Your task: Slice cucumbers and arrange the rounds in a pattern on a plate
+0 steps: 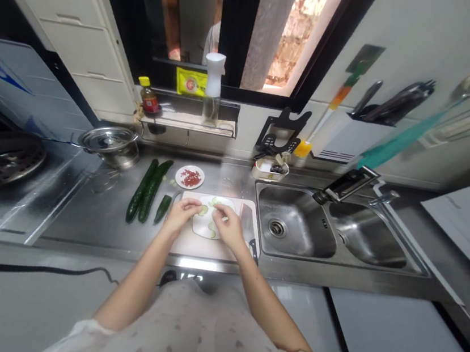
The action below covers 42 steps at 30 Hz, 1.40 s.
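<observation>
White plate (pixel 201 229) lies below both hands (pixel 181 216) (pixel 229 226), fingers (pixel 191 204) bent inward.

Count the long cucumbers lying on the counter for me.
2. The left cucumber and the right cucumber lie side by side on the steel counter, left of the cutting board. The short cucumber piece is left out; none seem hidden.

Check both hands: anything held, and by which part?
Left hand: a pale green slice, apparently by its edge. Right hand: at the plate; whether it holds anything can't be told.
</observation>
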Each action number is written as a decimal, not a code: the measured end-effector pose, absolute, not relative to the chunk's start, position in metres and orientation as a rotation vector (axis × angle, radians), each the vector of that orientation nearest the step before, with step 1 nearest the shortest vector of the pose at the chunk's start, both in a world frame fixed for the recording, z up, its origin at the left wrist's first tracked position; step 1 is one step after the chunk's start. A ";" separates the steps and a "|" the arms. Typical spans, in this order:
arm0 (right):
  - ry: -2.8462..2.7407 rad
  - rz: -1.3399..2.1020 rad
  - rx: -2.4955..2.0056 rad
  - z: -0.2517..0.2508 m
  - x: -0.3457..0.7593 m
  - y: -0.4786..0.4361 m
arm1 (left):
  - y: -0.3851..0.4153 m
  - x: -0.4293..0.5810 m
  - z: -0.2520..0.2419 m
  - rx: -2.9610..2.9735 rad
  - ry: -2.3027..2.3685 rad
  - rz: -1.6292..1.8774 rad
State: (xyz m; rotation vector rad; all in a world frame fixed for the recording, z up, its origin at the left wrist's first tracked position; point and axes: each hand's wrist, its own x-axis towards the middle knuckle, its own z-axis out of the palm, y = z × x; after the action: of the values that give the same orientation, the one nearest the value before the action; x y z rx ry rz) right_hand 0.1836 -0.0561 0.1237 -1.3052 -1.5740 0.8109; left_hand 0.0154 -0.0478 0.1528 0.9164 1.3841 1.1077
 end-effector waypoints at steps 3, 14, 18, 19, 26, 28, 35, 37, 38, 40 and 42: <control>-1.558 0.879 -1.240 0.132 0.177 -0.050 | -0.050 0.019 0.159 0.931 1.336 1.110; -1.508 0.945 -1.196 0.131 0.175 -0.045 | -0.052 0.021 0.146 0.911 1.357 1.002; -1.518 0.929 -1.177 0.131 0.177 -0.045 | -0.054 0.022 0.141 0.697 1.155 0.865; -1.530 0.923 -1.166 0.131 0.178 -0.045 | -0.055 0.023 0.140 0.652 1.104 0.854; -1.618 0.905 -1.135 0.134 0.183 -0.049 | -0.052 0.024 0.143 0.645 1.008 0.853; -1.645 0.900 -1.149 0.134 0.186 -0.050 | -0.052 0.023 0.143 0.685 1.009 0.847; -1.726 0.848 -1.134 0.136 0.190 -0.052 | -0.051 0.019 0.143 0.769 1.132 0.830; -1.748 0.842 -1.118 0.138 0.190 -0.053 | -0.051 0.019 0.143 0.758 1.118 0.835; -1.755 0.841 -1.112 0.138 0.190 -0.053 | -0.051 0.019 0.144 0.753 1.105 0.844; -1.762 0.842 -1.108 0.139 0.190 -0.054 | -0.053 0.019 0.146 0.742 1.078 0.873; -1.762 0.845 -1.111 0.139 0.190 -0.054 | -0.054 0.019 0.147 0.739 1.047 0.903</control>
State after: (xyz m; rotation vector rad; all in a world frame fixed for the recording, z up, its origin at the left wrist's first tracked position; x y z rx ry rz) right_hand 0.1905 -0.0544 0.1393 -1.1112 -1.7617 0.8447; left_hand 0.0189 -0.0542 0.1475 0.7388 1.0466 0.9025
